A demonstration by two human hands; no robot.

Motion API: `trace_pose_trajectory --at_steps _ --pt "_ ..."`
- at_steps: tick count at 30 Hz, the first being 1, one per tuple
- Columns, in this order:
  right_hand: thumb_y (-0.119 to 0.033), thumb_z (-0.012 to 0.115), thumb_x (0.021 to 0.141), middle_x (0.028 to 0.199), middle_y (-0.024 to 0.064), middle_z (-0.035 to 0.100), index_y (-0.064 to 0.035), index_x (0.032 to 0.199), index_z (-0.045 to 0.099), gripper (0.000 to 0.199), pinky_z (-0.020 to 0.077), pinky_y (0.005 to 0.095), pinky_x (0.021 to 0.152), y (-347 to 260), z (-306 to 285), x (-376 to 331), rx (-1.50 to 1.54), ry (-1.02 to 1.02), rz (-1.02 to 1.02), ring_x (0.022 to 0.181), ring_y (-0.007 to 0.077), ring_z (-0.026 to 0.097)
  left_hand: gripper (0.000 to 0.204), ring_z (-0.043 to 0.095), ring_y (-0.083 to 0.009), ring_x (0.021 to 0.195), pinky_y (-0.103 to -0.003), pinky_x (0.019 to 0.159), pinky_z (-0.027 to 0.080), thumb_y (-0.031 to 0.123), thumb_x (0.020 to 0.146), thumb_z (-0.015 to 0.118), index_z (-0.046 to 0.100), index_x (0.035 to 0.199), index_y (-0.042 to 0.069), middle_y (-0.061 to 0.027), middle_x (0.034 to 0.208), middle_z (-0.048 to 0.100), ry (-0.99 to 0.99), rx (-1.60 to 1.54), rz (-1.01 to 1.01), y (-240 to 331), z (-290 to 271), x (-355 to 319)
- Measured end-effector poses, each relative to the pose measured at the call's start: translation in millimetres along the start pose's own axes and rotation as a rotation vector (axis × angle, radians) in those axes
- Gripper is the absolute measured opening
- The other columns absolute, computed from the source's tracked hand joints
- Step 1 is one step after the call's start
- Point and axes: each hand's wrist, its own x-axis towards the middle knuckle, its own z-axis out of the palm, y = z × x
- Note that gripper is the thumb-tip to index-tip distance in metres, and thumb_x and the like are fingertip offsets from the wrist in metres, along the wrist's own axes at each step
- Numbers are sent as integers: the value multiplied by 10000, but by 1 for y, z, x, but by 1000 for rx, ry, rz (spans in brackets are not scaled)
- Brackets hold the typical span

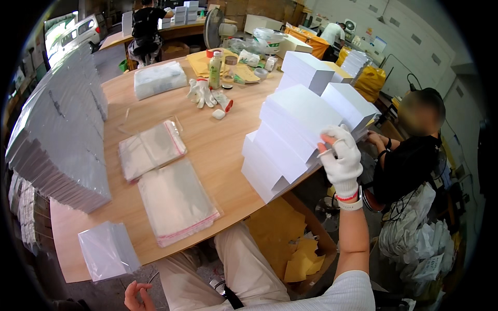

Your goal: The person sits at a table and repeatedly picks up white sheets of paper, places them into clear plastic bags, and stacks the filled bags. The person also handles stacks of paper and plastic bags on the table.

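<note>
My right hand (342, 159), in a white knit glove that leaves the thumb and a fingertip bare, is raised at the right edge of a tall stack of white paper blocks (298, 116). Its fingers are bent and apart, with nothing visible between them; whether the tips touch the paper I cannot tell. Low at the table's front left, my bare left hand (138, 297) is partly cut off by the frame, fingers loosely curled and apart, holding nothing. Closest to it is a plastic-wrapped white block (108, 250). Two piles of clear plastic bags (175, 199) lie between.
Shrink-wrapped white stacks (62, 129) line the table's left side. Farther back are spare gloves (201, 93), a bottle (215, 70), tape rolls and a wrapped bundle (160, 80). A carton of yellow paper (290, 238) stands below the edge. One person (415, 150) sits at right; others work behind.
</note>
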Motion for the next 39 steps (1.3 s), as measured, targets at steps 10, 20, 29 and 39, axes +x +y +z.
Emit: trace_pose_trajectory --at_steps 10,20,29,39 --pt "-45 684 600 1024 141 572 16 937 591 355 426 426 881 49 -24 8 -57 -177 -312 950 330 548 198 590 -166 764 -283 687 491 15 856 537 530 1044 -49 -121 854 624 -56 15 12 1 -2 -8" --pt "-87 727 565 1010 96 559 -32 969 583 432 423 446 877 -40 -41 -7 -19 -190 -325 943 294 543 310 547 -136 999 -253 837 423 187 905 510 525 1141 -14 -82 1115 566 -740 -1086 -371 106 203 96" --pt "31 719 586 1078 131 543 -20 999 550 449 429 403 882 -24 -72 -34 35 -61 -81 999 326 528 291 603 -202 669 -296 595 466 212 724 730 560 826 -1 -104 749 593 -387 -685 336 194 305 141" --pt "48 685 616 1015 119 582 -19 946 566 357 460 382 842 -19 -65 -54 108 -3 5 940 322 565 230 574 -211 569 -290 517 456 172 727 717 555 723 10 -106 669 587 -287 -530 445 183 310 152"
